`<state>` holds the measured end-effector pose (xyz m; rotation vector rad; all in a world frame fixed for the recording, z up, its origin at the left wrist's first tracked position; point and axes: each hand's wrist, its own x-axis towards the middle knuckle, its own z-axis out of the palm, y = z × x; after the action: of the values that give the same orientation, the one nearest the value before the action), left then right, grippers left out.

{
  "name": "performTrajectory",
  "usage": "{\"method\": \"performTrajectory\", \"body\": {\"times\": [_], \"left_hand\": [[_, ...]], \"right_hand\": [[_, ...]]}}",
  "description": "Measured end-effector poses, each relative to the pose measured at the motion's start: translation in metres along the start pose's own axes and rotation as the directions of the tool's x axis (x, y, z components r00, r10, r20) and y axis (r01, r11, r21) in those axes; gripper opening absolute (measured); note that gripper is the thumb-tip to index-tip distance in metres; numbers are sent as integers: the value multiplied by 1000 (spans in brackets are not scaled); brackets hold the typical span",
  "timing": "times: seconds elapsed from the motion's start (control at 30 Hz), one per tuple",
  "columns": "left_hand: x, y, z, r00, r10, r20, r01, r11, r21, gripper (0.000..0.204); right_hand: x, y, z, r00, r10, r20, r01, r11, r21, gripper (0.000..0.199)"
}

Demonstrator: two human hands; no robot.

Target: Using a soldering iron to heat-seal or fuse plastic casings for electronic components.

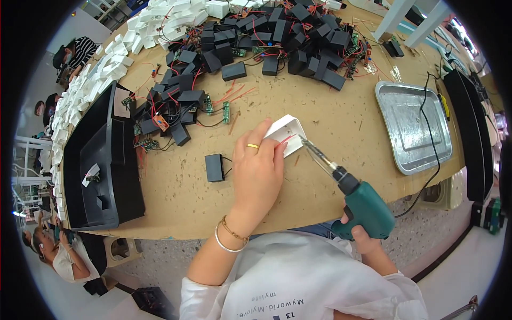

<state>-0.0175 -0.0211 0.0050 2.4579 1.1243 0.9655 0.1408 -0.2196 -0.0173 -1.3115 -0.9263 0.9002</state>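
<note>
Left hand (258, 168), clamped on white open plastic housing (292, 128) at its one o'clock; right hand (364, 240), wrapped around green pistol-shaped soldering gun (370, 210), long axis running four to ten o'clock, tip (303, 140) by housing's four-o'clock edge, contact unclear.

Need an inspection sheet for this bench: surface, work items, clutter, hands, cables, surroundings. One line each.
Surface: brown tabletop, marked with dark specks.
Work items: white housing, open, red wire inside; green soldering tool, tip at the housing, contact unclear.
Clutter: black boxes heaped with circuit boards; white cases piled far left; black bin left; metal tray right.
Hands: left hand holds the housing; right hand grips the tool.
Cables: black cord crosses the tray.
Surroundings: other people at left; speckled floor.
</note>
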Motion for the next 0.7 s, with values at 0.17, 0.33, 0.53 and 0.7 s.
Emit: {"method": "performTrajectory", "body": {"times": [0.17, 0.33, 0.53, 0.7], "left_hand": [[0, -2, 4, 998, 15, -66, -14, 1000, 23, 8], [0, -1, 4, 999, -37, -18, 37, 999, -31, 8], [2, -2, 3, 998, -55, -14, 54, 997, -59, 9], [1, -3, 2, 998, -63, -17, 62, 995, -85, 9]], "right_hand": [[7, 8, -3, 993, -98, 68, 111, 966, -232, 53], [12, -2, 7, 999, 21, -34, -25, 992, -127, 45], [13, -15, 9, 980, 196, 20, -193, 975, -105, 59], [20, -29, 16, 962, 273, -12, -273, 958, -87, 62]]}}
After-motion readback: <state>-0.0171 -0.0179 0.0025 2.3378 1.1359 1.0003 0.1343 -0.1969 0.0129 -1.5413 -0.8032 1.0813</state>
